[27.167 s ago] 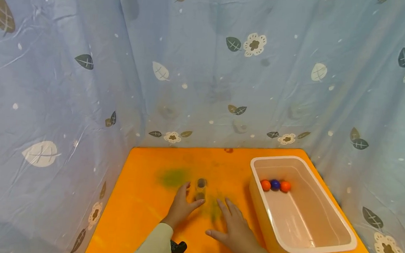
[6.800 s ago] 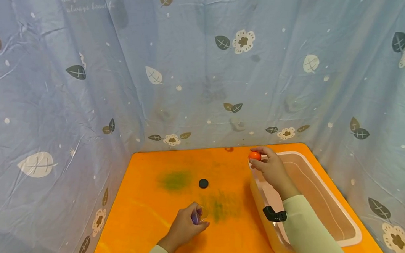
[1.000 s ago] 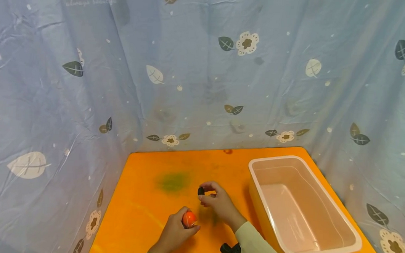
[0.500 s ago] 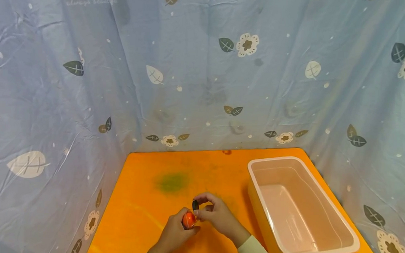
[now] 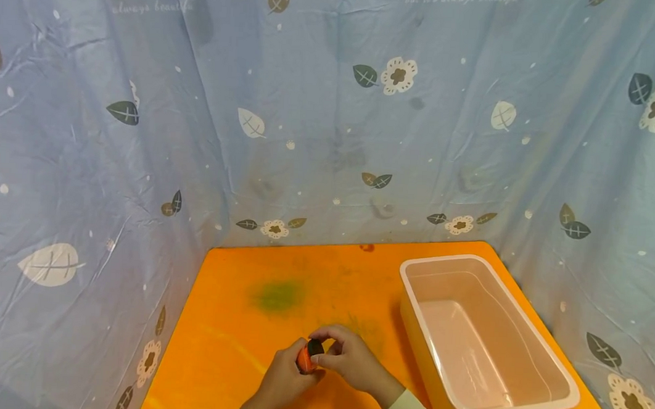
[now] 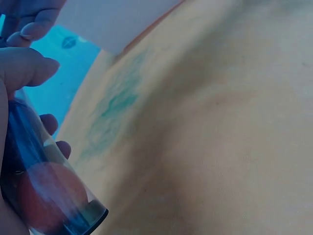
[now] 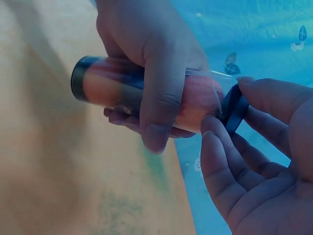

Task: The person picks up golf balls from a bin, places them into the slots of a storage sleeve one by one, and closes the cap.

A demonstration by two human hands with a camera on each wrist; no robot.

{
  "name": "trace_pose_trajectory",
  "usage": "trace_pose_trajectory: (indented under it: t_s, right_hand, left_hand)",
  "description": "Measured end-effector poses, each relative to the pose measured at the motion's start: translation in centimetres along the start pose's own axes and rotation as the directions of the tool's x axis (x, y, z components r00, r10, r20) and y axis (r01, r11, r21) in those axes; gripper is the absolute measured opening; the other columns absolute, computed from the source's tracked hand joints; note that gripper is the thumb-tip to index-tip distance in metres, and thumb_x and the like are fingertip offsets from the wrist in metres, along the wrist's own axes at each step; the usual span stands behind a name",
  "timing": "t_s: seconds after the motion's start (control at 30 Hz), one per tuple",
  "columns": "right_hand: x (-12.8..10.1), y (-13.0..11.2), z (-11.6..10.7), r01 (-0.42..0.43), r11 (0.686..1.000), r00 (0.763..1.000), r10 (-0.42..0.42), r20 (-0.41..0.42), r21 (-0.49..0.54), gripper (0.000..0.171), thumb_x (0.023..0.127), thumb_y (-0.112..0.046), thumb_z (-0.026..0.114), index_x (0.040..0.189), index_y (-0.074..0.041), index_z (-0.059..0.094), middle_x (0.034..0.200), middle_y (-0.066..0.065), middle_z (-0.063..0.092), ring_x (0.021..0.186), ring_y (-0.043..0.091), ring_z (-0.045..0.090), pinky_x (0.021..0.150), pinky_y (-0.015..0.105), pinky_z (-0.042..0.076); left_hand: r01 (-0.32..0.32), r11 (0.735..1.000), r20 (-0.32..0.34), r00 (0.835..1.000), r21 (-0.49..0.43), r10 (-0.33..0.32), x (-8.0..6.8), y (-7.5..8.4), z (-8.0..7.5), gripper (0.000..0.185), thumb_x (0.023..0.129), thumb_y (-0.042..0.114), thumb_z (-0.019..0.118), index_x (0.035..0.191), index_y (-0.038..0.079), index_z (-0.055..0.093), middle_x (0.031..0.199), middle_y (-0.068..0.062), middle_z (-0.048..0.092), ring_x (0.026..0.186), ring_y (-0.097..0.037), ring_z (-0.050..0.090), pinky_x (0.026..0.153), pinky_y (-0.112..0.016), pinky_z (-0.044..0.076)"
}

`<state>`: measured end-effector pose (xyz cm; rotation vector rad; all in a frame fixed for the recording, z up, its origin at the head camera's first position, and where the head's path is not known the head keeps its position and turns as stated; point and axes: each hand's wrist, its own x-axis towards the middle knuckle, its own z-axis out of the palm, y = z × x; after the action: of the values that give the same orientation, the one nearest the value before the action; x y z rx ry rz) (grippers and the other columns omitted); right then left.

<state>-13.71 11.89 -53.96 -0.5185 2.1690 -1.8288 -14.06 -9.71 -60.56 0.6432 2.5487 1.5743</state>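
My left hand (image 5: 282, 380) grips a clear plastic tube (image 7: 131, 88) with its fingers wrapped round the middle. Inside are an orange ball (image 7: 198, 100) near the mouth and another orange ball (image 6: 51, 196) by the dark closed end; something dark blue lies between them, partly behind the fingers. Between thumb and fingertips, my right hand (image 5: 357, 362) pinches a black cap (image 7: 235, 110). That cap stands tilted at the tube's mouth, touching or very close to its rim. In the head view, the cap covers part of the orange ball.
An orange table (image 5: 231, 335) lies under both hands, with green smudges on its top. A pale plastic bin (image 5: 434, 340) stands at its right side. Blue patterned curtain (image 5: 310, 105) surrounds the back and sides.
My right hand has brought the black cap down and leftward to the tube's mouth. The left hand holds the tube almost in place. Earlier, balls lay in the bin and the cap on the table.
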Motion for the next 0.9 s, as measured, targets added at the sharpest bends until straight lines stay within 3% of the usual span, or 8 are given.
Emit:
trace_pose_trajectory:
  t_s: [0.27, 0.47, 0.7, 0.9]
  right_hand:
    - [-0.07, -0.22, 0.07, 0.006, 0.996, 1.000, -0.006, -0.003, -0.089, 0.030, 0.100, -0.013, 0.083, 0.129, -0.014, 0.077, 0.117, 0.000, 0.066, 0.076, 0.018, 0.061, 0.069, 0.028, 0.054]
    - [-0.43, -0.62, -0.06, 0.027, 0.987, 1.000, -0.025, 0.013, -0.158, 0.028, 0.099, -0.012, 0.084, 0.127, -0.011, 0.079, 0.115, -0.002, 0.067, 0.078, 0.018, 0.061, 0.072, 0.028, 0.054]
    - [-0.56, -0.65, -0.56, 0.039, 0.981, 0.998, -0.029, 0.051, -0.189, 0.021, 0.098, -0.011, 0.084, 0.119, -0.013, 0.081, 0.111, -0.006, 0.067, 0.076, 0.018, 0.062, 0.074, 0.028, 0.056]
    - [-0.24, -0.76, -0.78, 0.039, 0.965, 0.996, -0.017, 0.087, -0.259, 0.019, 0.097, -0.012, 0.086, 0.114, -0.015, 0.081, 0.106, -0.009, 0.065, 0.080, 0.013, 0.059, 0.076, 0.028, 0.054]
  left_hand:
    - [-0.028, 0.999, -0.008, 1.000, 0.018, 0.029, 0.01, 0.25, 0.13, 0.043, 0.089, 0.018, 0.090, 0.127, 0.016, 0.071, 0.106, 0.008, 0.076, 0.084, -0.010, 0.069, 0.073, -0.029, 0.056]
    - [-0.040, 0.998, 0.044, 0.998, -0.045, 0.042, -0.11, 0.12, 0.25, 0.045, 0.093, 0.017, 0.087, 0.134, 0.006, 0.070, 0.107, 0.004, 0.078, 0.083, -0.010, 0.073, 0.070, -0.028, 0.060]
    - [-0.045, 0.995, 0.083, 0.995, -0.091, 0.053, -0.10, 0.19, 0.51, 0.042, 0.093, 0.012, 0.085, 0.132, 0.006, 0.071, 0.112, 0.003, 0.078, 0.093, -0.012, 0.075, 0.076, -0.028, 0.061]
    - [-0.042, 0.994, 0.116, 0.992, -0.098, 0.054, 0.07, -0.04, 0.58, 0.042, 0.092, 0.008, 0.084, 0.132, 0.009, 0.072, 0.112, 0.005, 0.077, 0.090, -0.012, 0.074, 0.075, -0.029, 0.061]
